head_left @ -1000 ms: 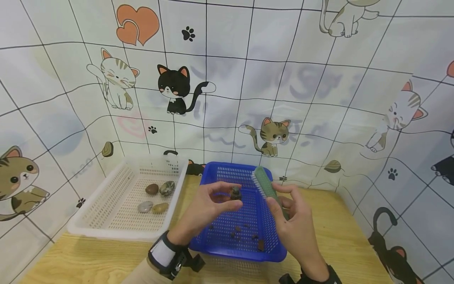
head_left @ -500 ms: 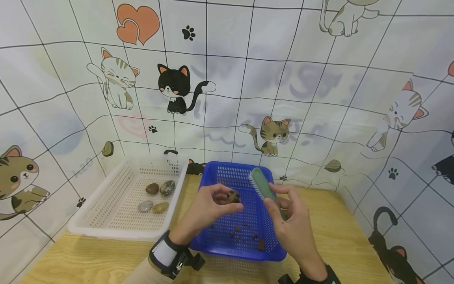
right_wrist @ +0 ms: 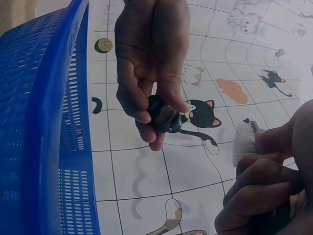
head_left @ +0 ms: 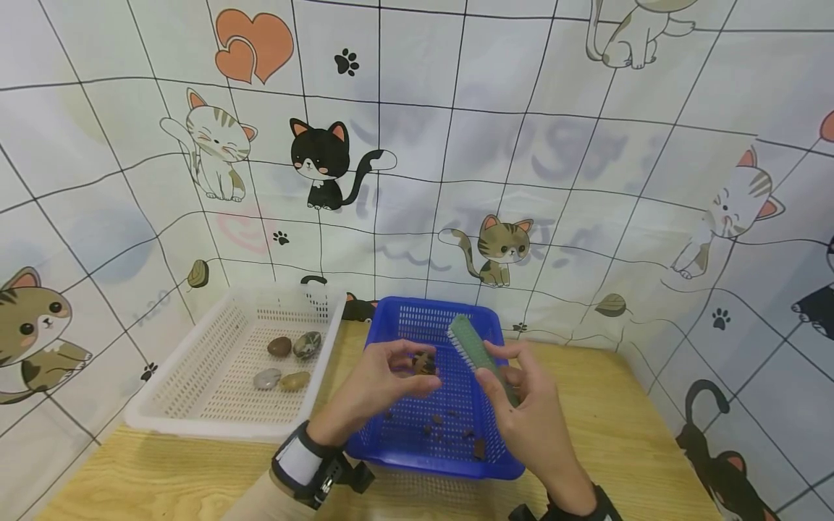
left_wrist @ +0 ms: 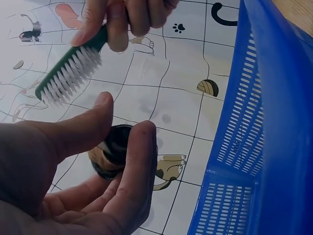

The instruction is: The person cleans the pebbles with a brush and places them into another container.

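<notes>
A small dark stone with tan-brown patches (head_left: 425, 363) is pinched between the thumb and fingers of my left hand (head_left: 378, 380), raised over the blue basket (head_left: 436, 468). In the left wrist view the stone (left_wrist: 117, 142) looks dark and shiny between thumb and fingers, which hide part of it. My right hand (head_left: 534, 416) grips a green brush (head_left: 478, 349) by its handle. Its white bristles (left_wrist: 71, 76) face left, towards the stone, with a gap between them. Brown crumbs and a larger flat brown piece (head_left: 479, 449) lie on the blue basket's floor.
At left on the wooden table (head_left: 163, 477) stands a white basket (head_left: 215, 433). Several stones lie in it, among them a brown one (head_left: 279, 347) and a yellowish one (head_left: 295, 381). A cat-patterned sheet (head_left: 417, 181) covers the walls behind and at both sides.
My left hand has turned the stone, so a brown-patched side now shows, and has shifted slightly left. The brush in my right hand has moved a little left and lower, nearer the stone.
</notes>
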Motion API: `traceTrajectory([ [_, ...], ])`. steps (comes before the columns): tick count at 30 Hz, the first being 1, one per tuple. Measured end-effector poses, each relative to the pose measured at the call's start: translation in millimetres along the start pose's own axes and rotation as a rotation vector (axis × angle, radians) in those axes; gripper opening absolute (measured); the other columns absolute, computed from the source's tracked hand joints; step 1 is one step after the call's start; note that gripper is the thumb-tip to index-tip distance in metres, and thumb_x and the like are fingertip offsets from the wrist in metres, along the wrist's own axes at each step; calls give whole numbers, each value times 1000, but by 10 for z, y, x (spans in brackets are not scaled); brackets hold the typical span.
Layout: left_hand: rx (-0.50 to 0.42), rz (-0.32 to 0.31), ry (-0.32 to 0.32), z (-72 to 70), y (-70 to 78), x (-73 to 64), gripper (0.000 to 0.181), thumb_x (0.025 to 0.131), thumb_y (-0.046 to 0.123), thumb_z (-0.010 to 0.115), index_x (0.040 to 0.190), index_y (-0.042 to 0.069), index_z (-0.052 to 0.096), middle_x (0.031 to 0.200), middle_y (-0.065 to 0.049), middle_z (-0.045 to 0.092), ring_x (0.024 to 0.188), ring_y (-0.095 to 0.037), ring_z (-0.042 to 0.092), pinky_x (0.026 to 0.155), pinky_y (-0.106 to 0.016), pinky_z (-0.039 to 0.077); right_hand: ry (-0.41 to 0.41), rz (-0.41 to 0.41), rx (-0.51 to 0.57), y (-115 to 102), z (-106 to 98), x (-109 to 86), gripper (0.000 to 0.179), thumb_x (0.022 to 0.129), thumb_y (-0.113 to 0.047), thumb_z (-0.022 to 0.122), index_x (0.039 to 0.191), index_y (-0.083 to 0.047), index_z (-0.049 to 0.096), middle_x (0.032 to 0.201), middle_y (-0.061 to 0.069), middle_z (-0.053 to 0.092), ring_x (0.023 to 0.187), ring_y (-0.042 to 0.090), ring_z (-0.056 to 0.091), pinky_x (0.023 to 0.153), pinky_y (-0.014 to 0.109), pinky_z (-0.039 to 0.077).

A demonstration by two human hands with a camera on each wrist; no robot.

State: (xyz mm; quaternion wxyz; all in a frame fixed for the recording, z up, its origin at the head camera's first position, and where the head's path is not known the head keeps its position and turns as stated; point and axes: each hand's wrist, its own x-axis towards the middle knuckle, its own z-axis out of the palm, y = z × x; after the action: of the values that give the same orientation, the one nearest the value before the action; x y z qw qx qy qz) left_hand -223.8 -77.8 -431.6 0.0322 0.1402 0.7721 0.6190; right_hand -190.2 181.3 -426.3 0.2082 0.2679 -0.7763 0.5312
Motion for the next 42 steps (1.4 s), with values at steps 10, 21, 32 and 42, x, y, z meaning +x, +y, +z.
traceTrajectory([
  [10, -18, 14, -57, -4, 24, 20, 61, 99, 18, 96, 156, 12, 74, 126, -12, 83, 119, -29, 85, 101, -42, 74, -85, 80, 3, 0, 61, -5, 25, 117, -7, 70, 140, -3, 63, 117, 29, 85, 50, -8, 32, 39, 16, 35],
  [21, -61, 50, -89, -9, 31, 5, 66, 100, 12, 93, 160, 4, 67, 143, -20, 80, 125, -32, 83, 107, -44, 73, -145, 104, -6, 27, 105, -28, 29, 118, -12, 70, 145, -4, 64, 68, -11, 49, 46, -10, 36, 38, 16, 36],
  [32, -139, 88, -54, -25, 20, 23, 68, 98, 11, 95, 161, 14, 69, 138, -19, 83, 120, -28, 85, 102, -39, 74, -114, 128, -24, 9, 80, -17, 28, 118, -12, 70, 144, -5, 63, 68, -10, 48, 48, -9, 32, 39, 16, 33],
  [42, -171, 110, -45, -10, 32, 8, 68, 101, 17, 94, 164, 20, 68, 149, -18, 79, 124, -30, 85, 104, -37, 73, -97, 125, -43, 11, 63, -21, 28, 117, -13, 71, 144, -6, 63, 97, 15, 82, 50, -6, 32, 42, 17, 35],
])
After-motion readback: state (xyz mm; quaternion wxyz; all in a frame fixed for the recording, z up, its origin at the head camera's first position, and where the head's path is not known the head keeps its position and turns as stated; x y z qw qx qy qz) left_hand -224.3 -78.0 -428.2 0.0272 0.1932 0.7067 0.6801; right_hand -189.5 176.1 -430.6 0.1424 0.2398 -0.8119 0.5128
